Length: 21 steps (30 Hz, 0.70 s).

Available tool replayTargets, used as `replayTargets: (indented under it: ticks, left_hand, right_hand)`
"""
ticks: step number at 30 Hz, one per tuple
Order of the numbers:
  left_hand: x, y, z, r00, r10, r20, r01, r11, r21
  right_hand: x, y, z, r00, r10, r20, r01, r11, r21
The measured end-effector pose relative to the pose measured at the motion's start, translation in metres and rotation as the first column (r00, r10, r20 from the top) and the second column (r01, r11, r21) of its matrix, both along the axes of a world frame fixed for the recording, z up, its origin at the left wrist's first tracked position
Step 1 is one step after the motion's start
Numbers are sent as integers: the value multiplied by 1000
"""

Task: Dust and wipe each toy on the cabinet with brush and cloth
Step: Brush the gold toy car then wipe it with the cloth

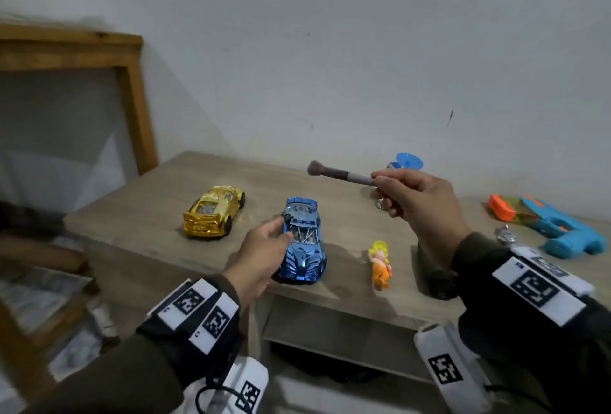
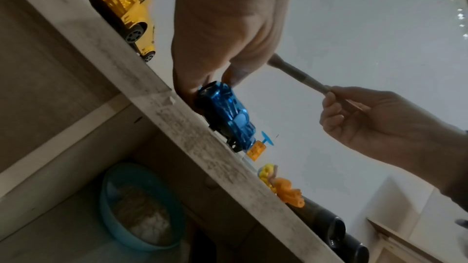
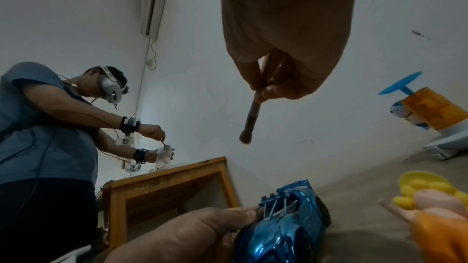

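A shiny blue toy car (image 1: 302,243) stands near the front edge of the light wooden cabinet (image 1: 158,215). My left hand (image 1: 264,248) holds the car by its left side, thumb and fingers curled on the roof (image 2: 215,91) (image 3: 281,223). My right hand (image 1: 413,198) grips a thin dusting brush (image 1: 340,175) by its handle, in the air above and right of the car, bristles pointing left (image 3: 249,125). A gold toy car (image 1: 213,212) sits to the left. A small doll with yellow hair and orange dress (image 1: 380,263) lies to the right.
A blue and orange toy gun (image 1: 558,225) lies at the cabinet's right end. A blue-topped toy (image 1: 405,162) stands by the wall. A dark object (image 1: 436,274) lies at the front edge. A wooden frame (image 1: 129,83) stands left. Another person (image 3: 50,127) works there. A blue bowl (image 2: 142,207) sits below.
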<state>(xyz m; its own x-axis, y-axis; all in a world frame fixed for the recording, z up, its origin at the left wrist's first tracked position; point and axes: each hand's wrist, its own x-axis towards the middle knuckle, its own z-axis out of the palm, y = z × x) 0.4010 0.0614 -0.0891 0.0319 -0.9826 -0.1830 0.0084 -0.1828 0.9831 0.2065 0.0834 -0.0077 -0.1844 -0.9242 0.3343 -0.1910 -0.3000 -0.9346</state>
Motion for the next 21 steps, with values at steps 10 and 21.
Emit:
replayTargets:
  ticks: [10,21]
  left_hand:
    - [35,1,18,905,266,332,-157,934,-321]
    - [104,-27,4,709,408,576,-344,912,-223]
  right_hand:
    - [28,-10,-8,998,50,-33,-48,998,52]
    - [64,-16,-19,992,124,-15,-121,987,106]
